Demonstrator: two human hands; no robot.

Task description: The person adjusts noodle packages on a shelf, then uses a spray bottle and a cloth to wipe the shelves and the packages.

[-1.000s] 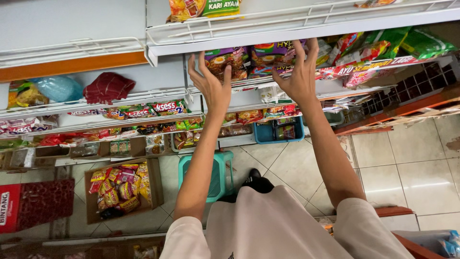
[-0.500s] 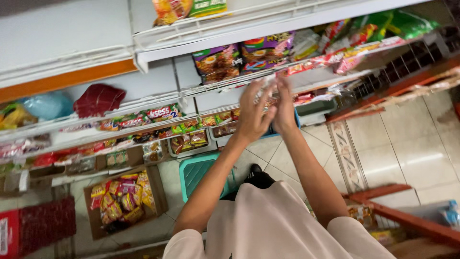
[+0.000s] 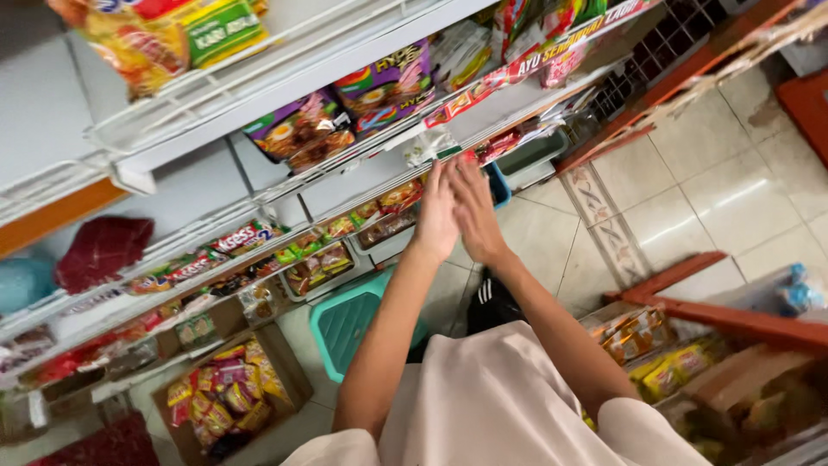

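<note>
My left hand point(image 3: 435, 216) and my right hand point(image 3: 477, 211) are raised side by side, palms almost touching, fingers straight and nothing in them. They hover in front of a white wire-fronted shelf point(image 3: 362, 155), just below purple noodle packets point(image 3: 388, 82). Small snack packs point(image 3: 315, 259) fill a lower shelf to the left of my hands. My pale sleeves and top take up the bottom of the view.
A teal plastic basket point(image 3: 349, 319) stands on the tiled floor point(image 3: 690, 198) under my arms. A cardboard box of snack packets point(image 3: 224, 401) sits at lower left. Another box of yellow packets point(image 3: 638, 332) lies beside a red-orange rack point(image 3: 716, 315) at right.
Both hands have come down from the purple packets on the upper shelf and drawn together in front of the lower shelf. The view has tilted and swung to the right.
</note>
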